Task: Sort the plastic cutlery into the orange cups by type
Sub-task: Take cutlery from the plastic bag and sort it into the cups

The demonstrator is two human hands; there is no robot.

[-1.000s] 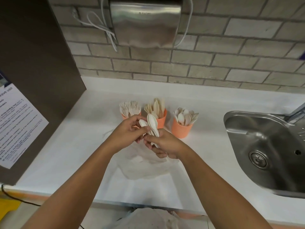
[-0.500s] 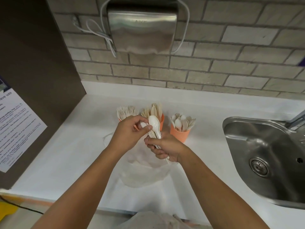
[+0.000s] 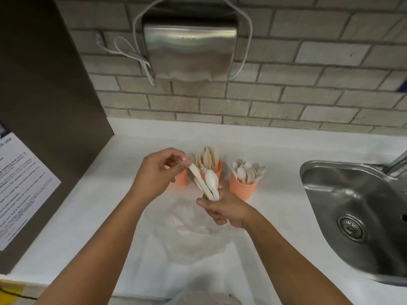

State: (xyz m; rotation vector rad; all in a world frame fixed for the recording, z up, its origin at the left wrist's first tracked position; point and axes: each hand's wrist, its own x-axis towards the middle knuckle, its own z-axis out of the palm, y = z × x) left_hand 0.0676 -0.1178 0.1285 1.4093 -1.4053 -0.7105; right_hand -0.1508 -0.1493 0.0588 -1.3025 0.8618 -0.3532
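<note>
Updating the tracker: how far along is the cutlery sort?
Done: middle cup and right cup stand well filled. In hand: right hand grips a small bundle; left hand pinches one piece of it. Left: that bundle; whether the plastic bag holds more is unclear.

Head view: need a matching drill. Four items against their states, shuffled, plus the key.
Items
1. left hand
2. right hand
3. leftmost orange cup
4. rightmost orange cup

States
A. full of white spoons
B. mostly hidden behind a hand
C. grips the cutlery bundle
D. pinches the tip of one flat piece

Pairs: 1-D, 2-C, 3-B, 4-A
</note>
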